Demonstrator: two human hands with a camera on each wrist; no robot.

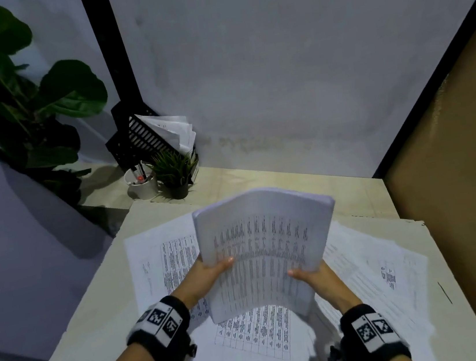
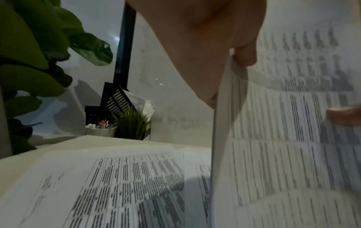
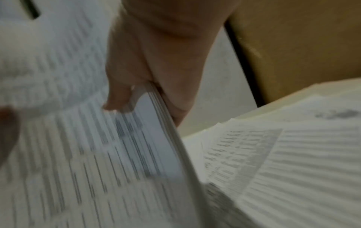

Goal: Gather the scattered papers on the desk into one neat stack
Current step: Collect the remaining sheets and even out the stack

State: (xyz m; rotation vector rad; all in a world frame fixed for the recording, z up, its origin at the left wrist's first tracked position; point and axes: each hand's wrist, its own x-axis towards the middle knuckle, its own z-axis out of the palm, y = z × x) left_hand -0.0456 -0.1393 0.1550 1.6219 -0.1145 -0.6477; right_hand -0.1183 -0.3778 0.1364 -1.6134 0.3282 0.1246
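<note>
A thick bundle of printed sheets (image 1: 265,249) is raised above the desk, bowed and tilted towards me. My left hand (image 1: 212,270) pinches its left edge, thumb on the printed face, and my right hand (image 1: 309,274) pinches its right edge the same way. The left wrist view shows the bundle (image 2: 289,138) edge-on under my left hand (image 2: 224,54). In the right wrist view my right hand (image 3: 136,77) holds the bundle (image 3: 121,154), blurred. Loose sheets (image 1: 162,260) lie spread on the desk (image 1: 99,329) under and to both sides of the bundle.
A black file rack with papers (image 1: 149,137), a white cup of pens (image 1: 141,182) and a small potted plant (image 1: 174,173) stand at the desk's far left corner. A large leafy plant (image 1: 17,100) is left of the desk; a brown panel (image 1: 458,181) bounds its right.
</note>
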